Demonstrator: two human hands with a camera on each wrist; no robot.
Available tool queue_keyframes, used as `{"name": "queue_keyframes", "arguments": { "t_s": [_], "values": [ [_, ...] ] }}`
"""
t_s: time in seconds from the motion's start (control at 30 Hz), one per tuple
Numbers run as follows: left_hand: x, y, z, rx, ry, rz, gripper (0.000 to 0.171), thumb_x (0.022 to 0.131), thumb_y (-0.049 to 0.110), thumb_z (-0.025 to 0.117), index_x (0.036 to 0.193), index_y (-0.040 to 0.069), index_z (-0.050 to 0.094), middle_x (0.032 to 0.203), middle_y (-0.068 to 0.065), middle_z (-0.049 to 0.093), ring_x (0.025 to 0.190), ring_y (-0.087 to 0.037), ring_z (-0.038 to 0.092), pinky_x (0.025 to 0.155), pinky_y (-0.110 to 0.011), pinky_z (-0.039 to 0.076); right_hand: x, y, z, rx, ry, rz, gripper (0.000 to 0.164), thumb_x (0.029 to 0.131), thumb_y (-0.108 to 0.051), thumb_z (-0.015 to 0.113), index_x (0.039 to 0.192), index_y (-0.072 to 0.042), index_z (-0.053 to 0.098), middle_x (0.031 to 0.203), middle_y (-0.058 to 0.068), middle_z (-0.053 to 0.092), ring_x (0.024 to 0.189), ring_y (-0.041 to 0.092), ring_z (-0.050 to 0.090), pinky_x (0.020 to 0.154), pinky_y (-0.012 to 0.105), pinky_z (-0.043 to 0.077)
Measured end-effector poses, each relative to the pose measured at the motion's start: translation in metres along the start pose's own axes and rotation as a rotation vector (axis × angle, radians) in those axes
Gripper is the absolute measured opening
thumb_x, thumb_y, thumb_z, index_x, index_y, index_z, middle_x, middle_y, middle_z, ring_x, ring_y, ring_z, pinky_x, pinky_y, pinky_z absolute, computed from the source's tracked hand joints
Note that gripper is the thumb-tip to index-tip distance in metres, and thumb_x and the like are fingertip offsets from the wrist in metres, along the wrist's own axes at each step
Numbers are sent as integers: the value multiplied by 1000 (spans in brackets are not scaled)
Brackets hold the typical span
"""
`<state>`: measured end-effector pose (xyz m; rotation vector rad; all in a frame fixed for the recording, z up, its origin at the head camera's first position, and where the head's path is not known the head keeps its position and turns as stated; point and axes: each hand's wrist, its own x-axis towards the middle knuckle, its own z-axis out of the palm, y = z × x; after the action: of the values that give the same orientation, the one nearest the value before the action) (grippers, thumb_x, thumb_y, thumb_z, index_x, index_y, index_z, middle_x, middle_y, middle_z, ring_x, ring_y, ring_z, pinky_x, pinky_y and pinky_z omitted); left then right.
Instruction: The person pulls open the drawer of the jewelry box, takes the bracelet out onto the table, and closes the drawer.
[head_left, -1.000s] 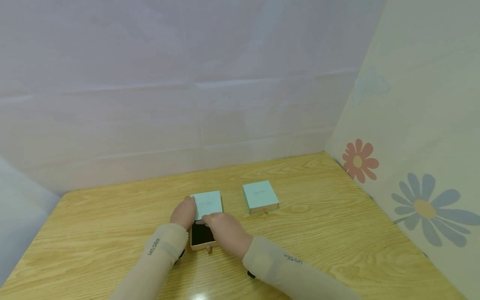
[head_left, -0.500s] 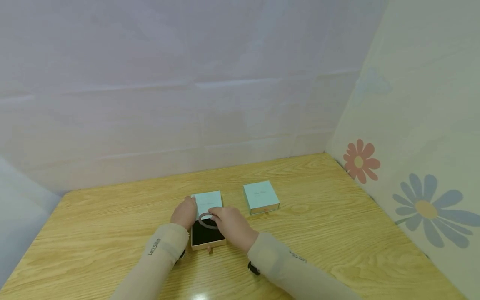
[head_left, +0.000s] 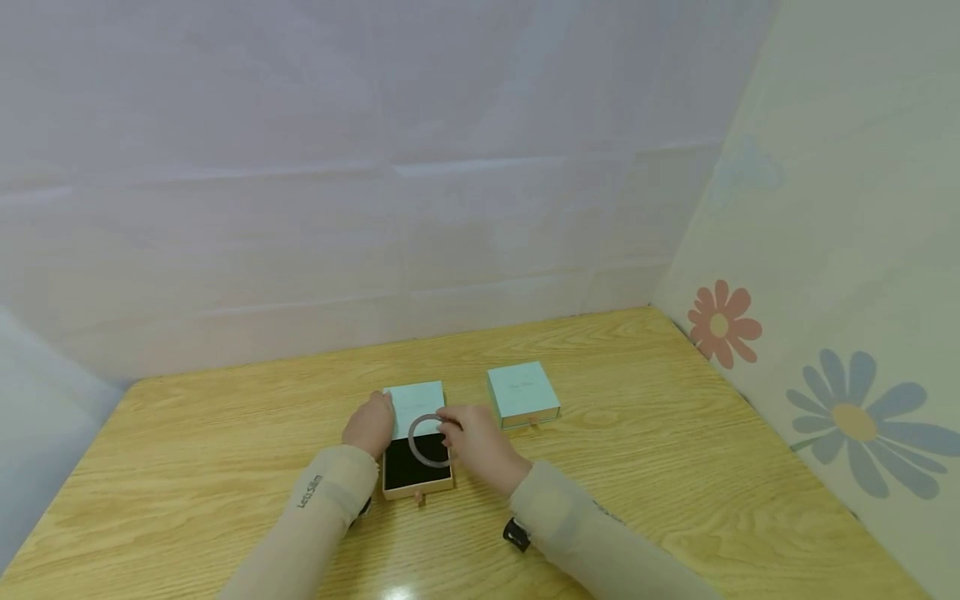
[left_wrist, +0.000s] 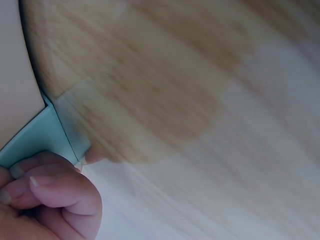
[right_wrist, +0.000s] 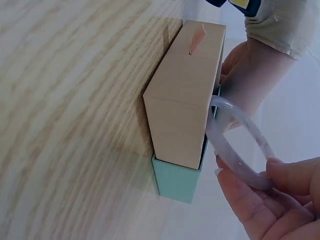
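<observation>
In the head view my right hand point(head_left: 482, 443) pinches a pale, greyish-lilac bangle point(head_left: 411, 439) by its right side, between thumb and fingers. The bangle is tilted above a gift box drawer point(head_left: 397, 492) lined in black. This peach drawer is pulled out toward me from a mint box sleeve point(head_left: 417, 403). In the right wrist view the bangle point(right_wrist: 231, 156) overlaps the drawer's top edge. My left hand point(head_left: 370, 427) grips the sleeve at its left side. Curled fingers point(left_wrist: 65, 187) lie against the mint corner in the left wrist view.
A second mint box point(head_left: 522, 390), closed, stands to the right of the first on the wooden table point(head_left: 637, 467). A small ribbon tab point(right_wrist: 198, 37) sticks out of the drawer front. Pale cloth hangs behind the table, and a flowered one point(head_left: 847, 250) on the right.
My right hand has lifted the bangle out of the drawer and moved a little to the right, turning the ring more upright. The left hand stays on the sleeve.
</observation>
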<state>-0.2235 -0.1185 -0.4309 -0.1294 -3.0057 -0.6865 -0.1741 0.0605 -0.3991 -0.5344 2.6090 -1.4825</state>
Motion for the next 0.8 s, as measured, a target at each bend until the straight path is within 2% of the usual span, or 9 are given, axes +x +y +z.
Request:
{"name": "queue_keyframes", "arguments": {
  "t_s": [0.1,0.27,0.53,0.67,0.8],
  "values": [
    [0,0,0,2,3,-1,36,106,9,32,94,-18,51,60,-20,55,59,-38,63,53,-45,52,0,5,-2,85,10,27,24,98,6,50,119,14,60,92,24,64,79,32,66,65,36,57],
    [0,-1,1,9,11,7,35,106,8,32,95,-19,51,59,-21,55,58,-38,63,52,-45,53,-1,10,-6,183,30,72,25,99,7,47,120,17,57,95,25,64,75,32,66,66,41,57],
    [1,0,0,18,-5,-7,36,107,9,32,98,-20,52,60,-20,55,60,-37,63,53,-44,53,-5,11,-13,246,42,120,26,99,8,45,121,20,54,89,26,62,76,38,68,65,36,57],
    [2,-1,0,15,-31,-32,38,107,10,31,102,-21,52,63,-21,56,64,-38,64,57,-44,54,-6,13,-16,255,57,130,24,99,9,46,118,19,55,87,28,62,74,39,68,65,41,57],
    [2,-2,3,43,5,5,35,106,8,33,97,-20,52,59,-19,54,59,-36,64,53,-42,54,-7,13,-19,252,74,146,24,98,9,47,118,19,56,85,27,62,72,37,68,65,45,57]
  ]
}}
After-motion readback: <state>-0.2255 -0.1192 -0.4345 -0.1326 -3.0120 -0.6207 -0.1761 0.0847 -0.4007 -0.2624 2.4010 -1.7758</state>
